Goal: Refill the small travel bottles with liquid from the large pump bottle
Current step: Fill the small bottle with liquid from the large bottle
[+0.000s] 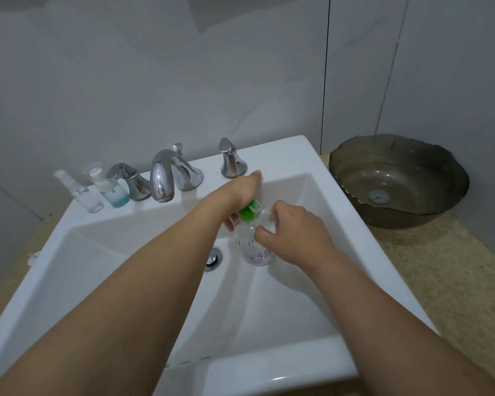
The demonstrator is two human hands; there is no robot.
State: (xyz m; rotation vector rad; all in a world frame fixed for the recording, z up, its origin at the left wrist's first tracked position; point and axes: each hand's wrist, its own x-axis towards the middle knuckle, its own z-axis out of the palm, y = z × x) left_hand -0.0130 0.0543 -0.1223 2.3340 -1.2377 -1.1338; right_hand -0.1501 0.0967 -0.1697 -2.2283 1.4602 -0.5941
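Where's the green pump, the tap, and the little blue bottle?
green pump (249, 210): head view, on its green top.
tap (162, 178): head view, on the curved spout.
little blue bottle (115, 195): head view, on the blue liquid.

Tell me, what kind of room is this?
Most likely a bathroom. A white square ceramic sink has a shiny chrome tap with two handles, grey wall tiles rise behind it, and small clear travel bottles stand on its rim.
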